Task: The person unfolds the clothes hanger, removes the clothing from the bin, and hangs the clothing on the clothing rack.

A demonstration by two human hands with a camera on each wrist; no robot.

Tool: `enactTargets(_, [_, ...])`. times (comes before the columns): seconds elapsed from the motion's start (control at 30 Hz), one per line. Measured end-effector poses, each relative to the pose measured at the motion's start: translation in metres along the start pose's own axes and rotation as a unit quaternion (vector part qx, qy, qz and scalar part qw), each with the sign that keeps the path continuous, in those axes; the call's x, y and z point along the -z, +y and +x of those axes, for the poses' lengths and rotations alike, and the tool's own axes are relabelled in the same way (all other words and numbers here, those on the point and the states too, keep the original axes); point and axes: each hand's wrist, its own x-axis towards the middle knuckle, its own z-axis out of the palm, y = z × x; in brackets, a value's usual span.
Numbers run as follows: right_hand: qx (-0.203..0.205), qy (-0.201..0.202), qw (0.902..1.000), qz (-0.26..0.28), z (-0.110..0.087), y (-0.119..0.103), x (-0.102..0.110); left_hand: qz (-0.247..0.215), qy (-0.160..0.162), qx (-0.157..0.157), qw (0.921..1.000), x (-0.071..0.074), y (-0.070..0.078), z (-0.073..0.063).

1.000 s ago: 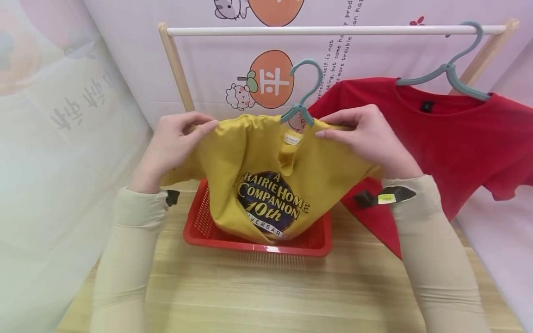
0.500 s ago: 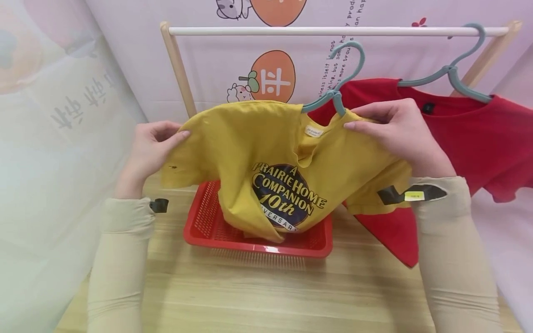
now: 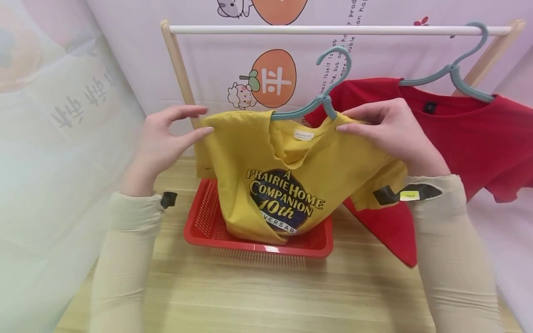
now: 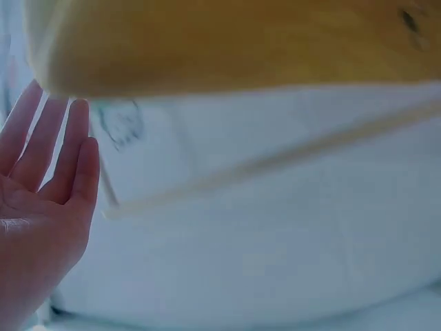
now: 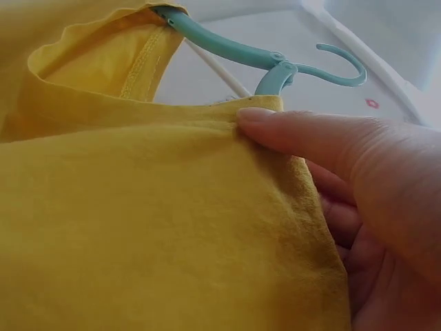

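Observation:
A yellow T-shirt with a dark round print hangs on a teal hanger, whose hook points up below the rail. My right hand pinches the shirt's shoulder beside the collar, thumb in front and fingers behind; the right wrist view shows the thumb pressing the yellow cloth close to the hanger's joint. My left hand is at the other shoulder, thumb and fingers spread apart around its edge. In the left wrist view its fingers are straight, just under the yellow cloth.
A red plastic basket stands on the wooden table under the shirt, whose lower part hangs into it. Behind is a rack with a white rail. A red T-shirt hangs at its right end on another teal hanger.
My left hand let go of the yellow sleeve and moved right to the shoulder. The hanger and shirt shifted right, then slightly back left; the right hand moved right and keeps its pinch.

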Motion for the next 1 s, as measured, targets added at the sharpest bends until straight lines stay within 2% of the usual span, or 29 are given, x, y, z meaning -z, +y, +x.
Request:
enactTargets(0.07, [0.007, -0.010, 0.9999, -0.010, 0.001, -0.003, -0.005, 0.008, -0.022, -0.050, 0.9985, -0.010, 0.014, 0.006])
enactTargets(0.13, [0.014, -0.017, 0.9996, -0.019, 0.002, -0.006, -0.008, 0.012, -0.045, -0.084, 0.9953, -0.019, 0.022, 0.010])
enactTargets(0.2, [0.015, -0.021, 0.9993, -0.026, 0.001, -0.008, -0.010, 0.017, -0.061, -0.099, 0.9931, -0.025, 0.024, 0.013])
enactTargets(0.37, [0.004, -0.014, 0.9999, -0.006, -0.001, -0.010, -0.006, -0.001, -0.071, -0.085, 0.9938, -0.030, 0.025, 0.012])
enactTargets(0.53, [-0.018, 0.015, 0.9987, 0.046, -0.008, 0.001, 0.016, -0.005, -0.056, -0.062, 0.9965, -0.023, 0.020, 0.010])
enactTargets(0.63, [-0.048, 0.039, 0.9958, 0.067, -0.014, 0.020, 0.033, -0.006, -0.040, -0.034, 0.9986, -0.014, 0.017, 0.007])
enactTargets(0.73, [-0.087, 0.053, 0.9927, 0.065, -0.021, 0.046, 0.044, -0.015, -0.021, -0.016, 0.9995, -0.006, 0.014, 0.006])
enactTargets(0.9, [-0.123, 0.060, 0.9903, 0.023, -0.029, 0.086, 0.054, -0.045, 0.013, -0.013, 0.9988, 0.006, 0.009, 0.007])
enactTargets(1.0, [-0.128, 0.088, 0.9876, 0.027, -0.034, 0.101, 0.062, -0.068, 0.045, -0.023, 0.9964, 0.014, 0.003, 0.007])
